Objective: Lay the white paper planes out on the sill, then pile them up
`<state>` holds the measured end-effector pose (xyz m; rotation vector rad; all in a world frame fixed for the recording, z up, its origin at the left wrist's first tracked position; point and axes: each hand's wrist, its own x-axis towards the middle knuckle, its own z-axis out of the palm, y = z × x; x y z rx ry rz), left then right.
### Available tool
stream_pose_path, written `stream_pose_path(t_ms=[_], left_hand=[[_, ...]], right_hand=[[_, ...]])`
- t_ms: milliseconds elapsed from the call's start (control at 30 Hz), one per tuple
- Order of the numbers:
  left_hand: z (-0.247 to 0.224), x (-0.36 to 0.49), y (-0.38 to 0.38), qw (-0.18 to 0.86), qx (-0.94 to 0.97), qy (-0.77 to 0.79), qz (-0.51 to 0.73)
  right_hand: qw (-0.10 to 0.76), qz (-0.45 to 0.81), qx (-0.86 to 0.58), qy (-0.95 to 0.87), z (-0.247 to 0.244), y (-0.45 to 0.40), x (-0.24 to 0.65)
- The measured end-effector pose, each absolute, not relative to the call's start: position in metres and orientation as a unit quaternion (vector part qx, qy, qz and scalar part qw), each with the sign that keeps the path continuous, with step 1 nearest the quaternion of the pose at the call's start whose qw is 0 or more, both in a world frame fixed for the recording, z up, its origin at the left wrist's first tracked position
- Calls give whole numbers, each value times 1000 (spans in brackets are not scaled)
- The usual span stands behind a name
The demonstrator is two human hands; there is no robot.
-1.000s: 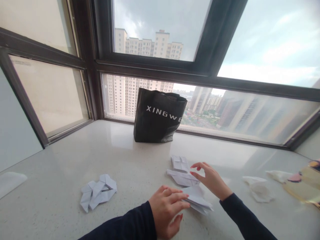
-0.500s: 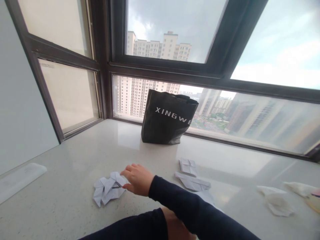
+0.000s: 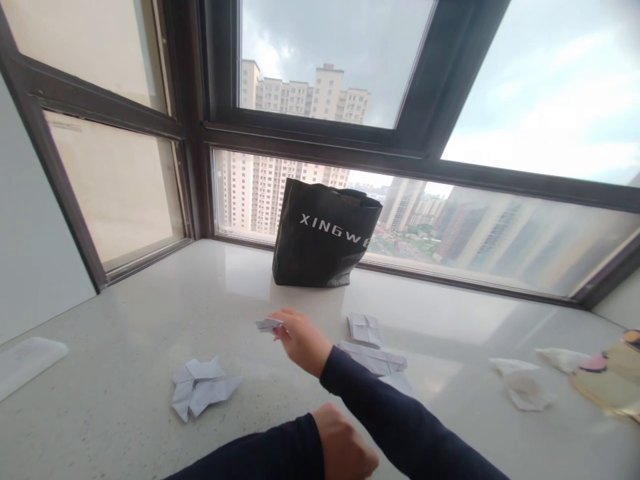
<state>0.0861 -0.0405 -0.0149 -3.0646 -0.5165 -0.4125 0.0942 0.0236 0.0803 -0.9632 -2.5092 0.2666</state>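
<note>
Pinched between the thumb and fingers of my right hand (image 3: 303,340) is a small piece of folded white paper (image 3: 270,325), held above the counter. My left hand (image 3: 346,443) is closed low in the view, below my right forearm; whatever it may hold is hidden. To the left lies a pile of folded paper pieces (image 3: 200,387), apart from both hands. Just beyond my right sleeve rest a square folded paper (image 3: 365,329) and a long folded paper strip (image 3: 375,359). Another paper is partly covered by the sleeve.
A black bag (image 3: 325,237) stands upright by the window at the back of the pale speckled counter (image 3: 125,333). On the far right lie crumpled white tissues (image 3: 525,385) and a beige item (image 3: 613,380). A white translucent object (image 3: 33,363) lies far left.
My right hand has lifted a folded paper from the left pile and moved right and away from it. My left hand has come further into view. The view has turned slightly right.
</note>
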Motion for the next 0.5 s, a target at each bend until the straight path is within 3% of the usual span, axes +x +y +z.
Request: stream_pose_path(t_ms=[233, 500], left_hand=[[1, 78, -42, -43, -983, -158, -85], [11, 75, -42, 4, -984, -114, -140]], right_hand=[[287, 324, -512, -743, 88, -15, 233], [136, 393, -610, -674, 56, -76, 293]])
